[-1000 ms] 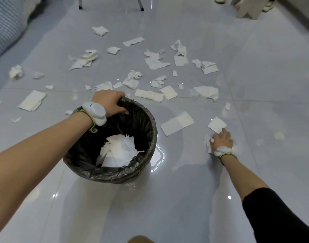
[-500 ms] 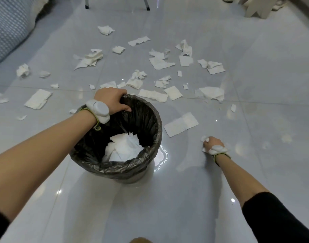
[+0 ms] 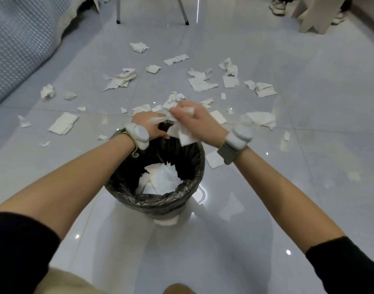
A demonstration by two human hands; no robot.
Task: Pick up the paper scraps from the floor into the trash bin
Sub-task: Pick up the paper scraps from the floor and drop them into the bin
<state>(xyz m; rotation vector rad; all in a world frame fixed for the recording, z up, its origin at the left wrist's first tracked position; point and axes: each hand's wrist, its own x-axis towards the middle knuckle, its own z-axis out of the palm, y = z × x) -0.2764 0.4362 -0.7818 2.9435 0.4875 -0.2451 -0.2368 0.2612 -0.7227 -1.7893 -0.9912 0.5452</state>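
A round trash bin (image 3: pixel 160 203) lined with a black bag stands on the grey tiled floor, with white paper inside it. My left hand (image 3: pixel 149 124) grips the bin's far rim. My right hand (image 3: pixel 197 122) is over that far rim, closed on white paper scraps (image 3: pixel 185 134) that hang from it above the bin's opening. Several white paper scraps (image 3: pixel 203 83) lie scattered on the floor beyond the bin, and one flat scrap (image 3: pixel 214 160) lies just right of it.
A blue patterned cover (image 3: pixel 18 43) fills the upper left. Two metal chair legs (image 3: pixel 182 10) stand at the top centre. Someone's shoes (image 3: pixel 278 6) and a pale furniture base (image 3: pixel 315 15) are at the top right.
My right hand has lifted from the floor at the right with scraps and swung left over the bin's far rim. My left hand has kept its hold on the rim.
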